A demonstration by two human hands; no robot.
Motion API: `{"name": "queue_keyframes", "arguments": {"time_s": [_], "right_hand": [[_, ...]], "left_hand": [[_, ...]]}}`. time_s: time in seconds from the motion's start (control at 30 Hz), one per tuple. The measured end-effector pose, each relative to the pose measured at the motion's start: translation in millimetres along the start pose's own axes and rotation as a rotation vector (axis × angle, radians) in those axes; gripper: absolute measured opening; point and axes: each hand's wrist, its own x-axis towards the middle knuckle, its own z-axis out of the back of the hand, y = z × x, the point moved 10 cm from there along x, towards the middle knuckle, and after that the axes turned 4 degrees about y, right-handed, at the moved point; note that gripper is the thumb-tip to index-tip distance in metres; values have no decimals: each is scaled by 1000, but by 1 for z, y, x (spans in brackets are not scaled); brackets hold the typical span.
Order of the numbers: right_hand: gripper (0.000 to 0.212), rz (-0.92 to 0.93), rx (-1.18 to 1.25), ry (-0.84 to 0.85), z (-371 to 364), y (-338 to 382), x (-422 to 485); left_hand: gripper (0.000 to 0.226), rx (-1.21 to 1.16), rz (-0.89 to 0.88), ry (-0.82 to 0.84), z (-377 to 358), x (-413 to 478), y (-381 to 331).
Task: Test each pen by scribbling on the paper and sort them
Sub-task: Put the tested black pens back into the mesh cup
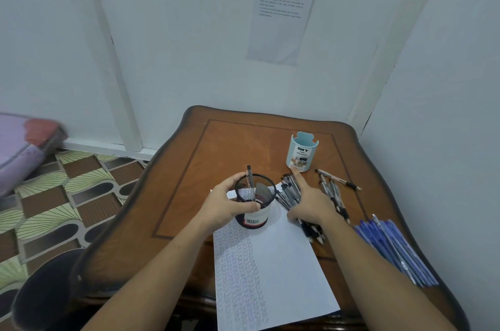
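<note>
A black mesh pen cup (254, 196) stands on the top edge of the white paper (273, 274), whose left half is covered in scribbles. My left hand (227, 205) grips the cup from the left, and one black pen (250, 182) stands inside it. My right hand (309, 205) lies with fingers stretched out over a heap of black pens (289, 192) right of the cup. More black pens (334, 192) lie loose farther right. A bundle of blue pens (395, 248) lies at the table's right edge.
A light blue desk organizer (301, 152) stands behind the pens. The wooden table (205, 157) sits in a corner of white walls, with a printed sheet (281, 17) taped above. Patterned floor and a dark chair edge (46, 293) lie to the left.
</note>
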Motion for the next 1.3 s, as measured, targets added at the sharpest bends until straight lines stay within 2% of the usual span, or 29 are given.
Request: {"name": "queue_keyframes", "arguments": {"time_s": [0.17, 0.27, 0.43, 0.53, 0.63, 0.73, 0.8, 0.93, 1.03, 1.2, 1.3], "right_hand": [[132, 28, 92, 16, 4, -3, 1], [129, 51, 248, 22, 9, -3, -2], [122, 7, 370, -11, 20, -19, 1], [122, 52, 541, -63, 35, -21, -1], [110, 122, 675, -134, 55, -13, -4], [99, 171, 803, -260, 78, -2, -8], [97, 234, 934, -320, 91, 13, -12], [76, 351, 1126, -391, 104, 62, -20], [82, 376, 1112, -431, 89, 92, -17], [114, 389, 1064, -484, 50, 103, -16], [120, 414, 1042, -482, 45, 104, -17]], "left_hand": [[88, -11, 13, 12, 0, 1, 2], [87, -26, 11, 15, -1, 2, 3], [86, -25, 5, 22, 0, 2, 3], [91, -25, 8, 23, 0, 2, 4], [93, -11, 8, 19, 1, 1, 4], [83, -57, 10, 24, 0, 1, 4], [81, -65, 10, 27, 0, 1, 4], [78, -63, -4, 32, 0, 0, 0], [81, -72, -9, 42, -1, 1, 0], [84, -37, -3, 33, 2, 2, 3], [83, -21, -7, 33, 3, 1, 0]]}}
